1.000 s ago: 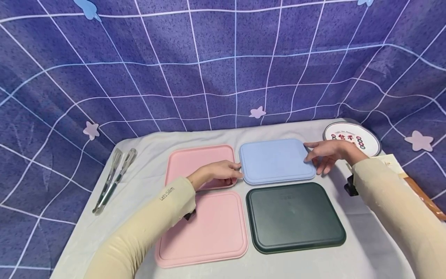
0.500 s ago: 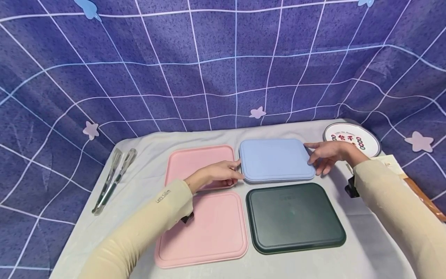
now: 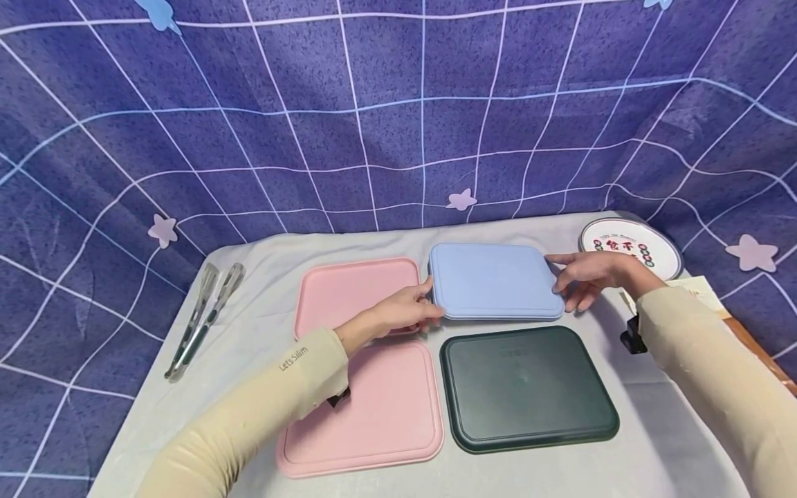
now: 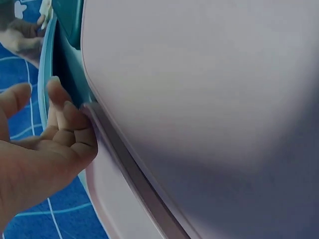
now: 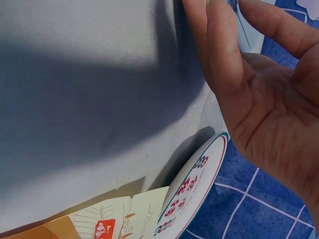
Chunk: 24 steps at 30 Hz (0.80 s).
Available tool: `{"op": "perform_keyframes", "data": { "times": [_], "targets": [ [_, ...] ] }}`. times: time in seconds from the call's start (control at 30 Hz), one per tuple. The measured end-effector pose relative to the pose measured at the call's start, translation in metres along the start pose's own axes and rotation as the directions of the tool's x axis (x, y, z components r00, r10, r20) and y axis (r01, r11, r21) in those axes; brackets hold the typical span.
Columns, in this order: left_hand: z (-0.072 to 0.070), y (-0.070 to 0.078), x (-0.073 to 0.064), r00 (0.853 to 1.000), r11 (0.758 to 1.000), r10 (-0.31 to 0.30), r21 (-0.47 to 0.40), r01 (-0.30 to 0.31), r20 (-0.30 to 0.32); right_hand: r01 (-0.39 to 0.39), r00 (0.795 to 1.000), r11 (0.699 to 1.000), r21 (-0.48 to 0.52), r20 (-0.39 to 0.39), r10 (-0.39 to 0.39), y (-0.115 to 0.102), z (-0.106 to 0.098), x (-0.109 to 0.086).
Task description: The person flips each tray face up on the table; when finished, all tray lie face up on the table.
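Note:
Both hands hold a light-blue rectangular tray by its short sides at the back of the table. My left hand has thumb and index finger at the left edge, other fingers curled beneath. My right hand grips the opposite edge, thumb toward the far corner. In the left wrist view, a dark gap shows beneath the blue tray's edge beside the fingers. Left of it lies a pink tray with a raised rim, partly covered by the left hand. Nearer are a larger pink tray and a dark-green tray.
Metal tongs with dark handles lie at the far left. A white oval plate with red lettering leans at the back right, beside a cream and brown packet. A blue gridded curtain stands behind the white-covered table.
The blue tray has risen slightly and shifted toward the curtain, both hands moving with it. My left hand has come a little to the right. The other trays stay put.

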<state>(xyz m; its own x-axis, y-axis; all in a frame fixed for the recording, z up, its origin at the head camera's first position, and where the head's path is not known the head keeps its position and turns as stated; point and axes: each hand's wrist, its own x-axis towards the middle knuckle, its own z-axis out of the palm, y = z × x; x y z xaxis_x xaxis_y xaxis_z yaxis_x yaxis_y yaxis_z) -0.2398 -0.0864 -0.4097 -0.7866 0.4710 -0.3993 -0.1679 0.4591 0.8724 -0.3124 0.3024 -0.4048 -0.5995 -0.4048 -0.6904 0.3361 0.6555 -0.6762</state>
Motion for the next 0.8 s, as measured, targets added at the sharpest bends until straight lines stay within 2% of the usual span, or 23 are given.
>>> {"op": "perform_keyframes", "data": {
  "times": [0.17, 0.43, 0.8],
  "targets": [
    [0.005, 0.005, -0.003, 0.999, 1.0, 0.013, -0.019, -0.013, -0.031, 0.011, 1.0, 1.0, 0.007, 0.007, -0.011, 0.003, -0.001, 0.001],
    [0.012, 0.012, -0.004, 0.992, 0.997, 0.066, -0.032, -0.069, -0.105, -0.002, 1.0, 1.0, 0.025, -0.018, 0.002, 0.004, -0.002, -0.001],
    [0.02, 0.014, -0.004, 0.96, 0.991, 0.133, 0.014, -0.133, -0.245, 0.004, 1.0, 0.999, 0.042, -0.015, -0.004, 0.005, -0.001, 0.0]
  ]
}}
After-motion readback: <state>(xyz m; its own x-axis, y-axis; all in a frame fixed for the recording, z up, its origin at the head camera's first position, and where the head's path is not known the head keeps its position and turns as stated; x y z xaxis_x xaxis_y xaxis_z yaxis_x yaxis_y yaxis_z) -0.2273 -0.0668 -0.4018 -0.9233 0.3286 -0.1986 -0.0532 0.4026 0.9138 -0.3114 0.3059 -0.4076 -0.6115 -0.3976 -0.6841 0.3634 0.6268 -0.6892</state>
